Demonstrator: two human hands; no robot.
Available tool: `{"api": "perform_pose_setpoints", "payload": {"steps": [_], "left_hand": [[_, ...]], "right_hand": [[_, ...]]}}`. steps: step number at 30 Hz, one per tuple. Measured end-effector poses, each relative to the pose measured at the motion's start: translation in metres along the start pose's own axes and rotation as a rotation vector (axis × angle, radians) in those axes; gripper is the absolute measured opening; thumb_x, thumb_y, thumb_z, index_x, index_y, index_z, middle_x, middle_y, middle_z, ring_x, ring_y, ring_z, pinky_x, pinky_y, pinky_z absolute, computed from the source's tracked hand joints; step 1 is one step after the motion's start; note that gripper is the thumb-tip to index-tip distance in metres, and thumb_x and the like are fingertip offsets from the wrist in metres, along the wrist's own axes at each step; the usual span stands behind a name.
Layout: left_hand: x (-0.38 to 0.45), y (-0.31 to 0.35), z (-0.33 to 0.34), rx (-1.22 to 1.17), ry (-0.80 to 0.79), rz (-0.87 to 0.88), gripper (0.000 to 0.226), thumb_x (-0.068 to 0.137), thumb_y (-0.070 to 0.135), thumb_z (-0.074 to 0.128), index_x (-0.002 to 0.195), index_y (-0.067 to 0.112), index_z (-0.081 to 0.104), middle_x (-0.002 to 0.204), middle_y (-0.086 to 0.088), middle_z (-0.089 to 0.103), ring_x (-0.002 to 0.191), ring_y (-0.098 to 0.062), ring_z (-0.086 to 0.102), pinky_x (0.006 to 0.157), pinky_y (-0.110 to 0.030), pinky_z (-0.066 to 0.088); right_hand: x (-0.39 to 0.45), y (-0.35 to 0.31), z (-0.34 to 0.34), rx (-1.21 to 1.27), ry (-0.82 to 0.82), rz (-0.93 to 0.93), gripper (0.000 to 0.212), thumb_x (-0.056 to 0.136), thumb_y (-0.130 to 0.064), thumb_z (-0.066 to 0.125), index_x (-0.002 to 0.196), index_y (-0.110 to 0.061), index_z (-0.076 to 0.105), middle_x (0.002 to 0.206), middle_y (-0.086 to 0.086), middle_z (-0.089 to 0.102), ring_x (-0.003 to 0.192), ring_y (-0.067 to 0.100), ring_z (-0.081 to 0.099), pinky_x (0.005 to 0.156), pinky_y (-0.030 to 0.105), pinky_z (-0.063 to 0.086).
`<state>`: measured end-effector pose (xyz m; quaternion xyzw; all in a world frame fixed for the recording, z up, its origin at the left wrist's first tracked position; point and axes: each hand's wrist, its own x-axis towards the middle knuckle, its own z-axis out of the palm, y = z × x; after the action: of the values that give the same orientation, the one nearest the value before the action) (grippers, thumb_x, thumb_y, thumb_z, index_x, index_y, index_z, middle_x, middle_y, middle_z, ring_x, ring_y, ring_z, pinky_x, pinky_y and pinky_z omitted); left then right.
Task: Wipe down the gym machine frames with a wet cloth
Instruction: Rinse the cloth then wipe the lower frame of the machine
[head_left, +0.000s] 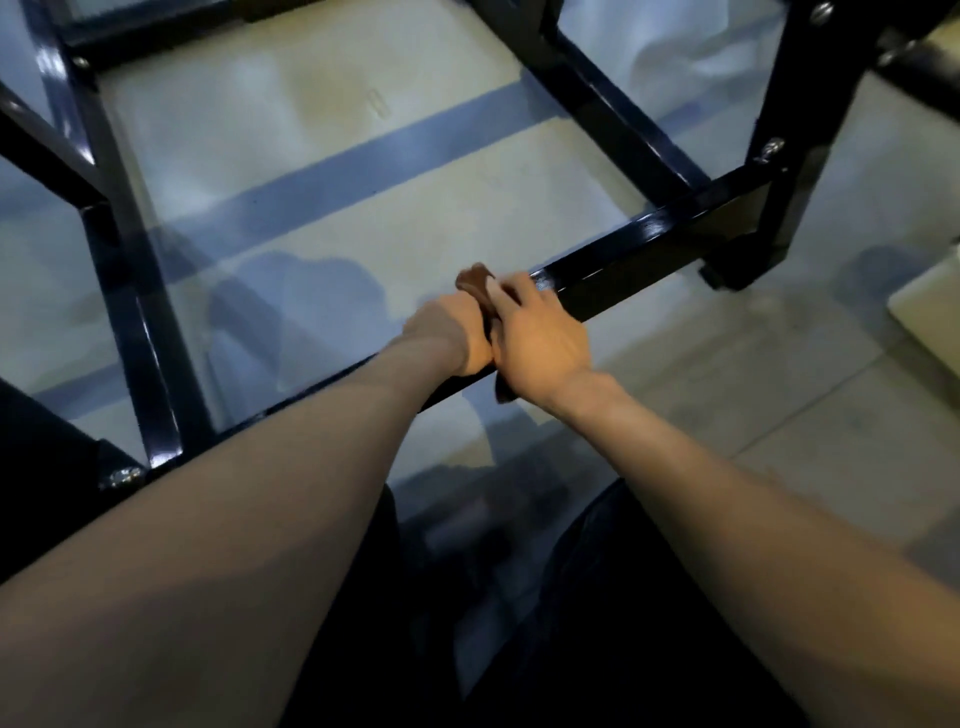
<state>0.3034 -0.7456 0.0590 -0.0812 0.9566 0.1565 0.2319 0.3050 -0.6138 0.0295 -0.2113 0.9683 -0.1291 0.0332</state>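
Observation:
A glossy black base bar (639, 249) of the gym machine frame runs diagonally from lower left to upper right across the floor. A brown cloth (475, 283) lies on this bar at mid-frame, mostly hidden under both hands. My left hand (454, 338) grips the bar and cloth from the far side, its fingers curled out of sight. My right hand (537, 340) lies over the cloth with fingers spread along the bar's top, pressing it down. A corner of cloth hangs below the bar under my right wrist.
More black frame members surround the spot: an upright post (800, 130) at the right with bolts, a cross bar (618, 109) behind, and rails (135, 291) at the left. A pale floor (395, 171) with a blue-grey stripe lies beneath. My dark-clothed legs fill the bottom.

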Motion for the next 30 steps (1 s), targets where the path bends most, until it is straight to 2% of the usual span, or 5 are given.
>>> {"api": "perform_pose_setpoints", "payload": {"steps": [3,8,17,25,30], "left_hand": [[0.003,0.001,0.006,0.095,0.049,0.004,0.042,0.093,0.04,0.07,0.12,0.009,0.062,0.122,-0.016,0.065,0.113,-0.036,0.062,0.083,-0.038,0.048],[0.014,-0.007,-0.001,0.138,0.038,0.017,0.046,0.083,0.05,0.078,0.107,0.013,0.065,0.104,-0.008,0.066,0.097,-0.031,0.063,0.07,-0.035,0.045],[0.033,-0.004,-0.009,0.247,-0.041,0.033,0.051,0.077,0.056,0.081,0.095,0.011,0.065,0.088,-0.006,0.062,0.078,-0.027,0.058,0.065,-0.033,0.046],[0.044,-0.001,-0.011,0.273,-0.13,0.047,0.05,0.076,0.054,0.083,0.103,0.013,0.069,0.093,-0.006,0.064,0.084,-0.028,0.063,0.069,-0.032,0.049],[0.04,-0.003,-0.012,0.286,-0.157,0.068,0.051,0.083,0.055,0.077,0.109,0.013,0.068,0.098,-0.009,0.064,0.093,-0.032,0.066,0.071,-0.032,0.046]], "right_hand": [[0.015,0.05,-0.014,-0.049,0.044,-0.007,0.048,0.104,-0.027,0.048,0.152,-0.026,0.044,0.148,0.004,0.045,0.121,0.036,0.05,0.077,0.046,0.055],[0.048,0.152,-0.049,-0.076,0.047,0.433,0.045,0.103,-0.024,0.045,0.148,-0.025,0.041,0.152,0.006,0.04,0.125,0.044,0.045,0.096,0.052,0.043],[0.022,0.089,-0.026,-0.019,0.014,-0.015,0.054,0.105,-0.03,0.046,0.158,-0.025,0.035,0.148,0.003,0.043,0.117,0.033,0.05,0.076,0.044,0.054],[0.072,0.183,-0.06,0.089,0.123,0.649,0.052,0.108,-0.026,0.041,0.158,-0.024,0.029,0.152,0.008,0.035,0.127,0.042,0.044,0.102,0.054,0.045],[0.048,0.119,-0.037,0.07,0.119,0.391,0.041,0.106,-0.021,0.046,0.146,-0.024,0.042,0.143,0.004,0.049,0.114,0.039,0.049,0.09,0.048,0.047]]}}
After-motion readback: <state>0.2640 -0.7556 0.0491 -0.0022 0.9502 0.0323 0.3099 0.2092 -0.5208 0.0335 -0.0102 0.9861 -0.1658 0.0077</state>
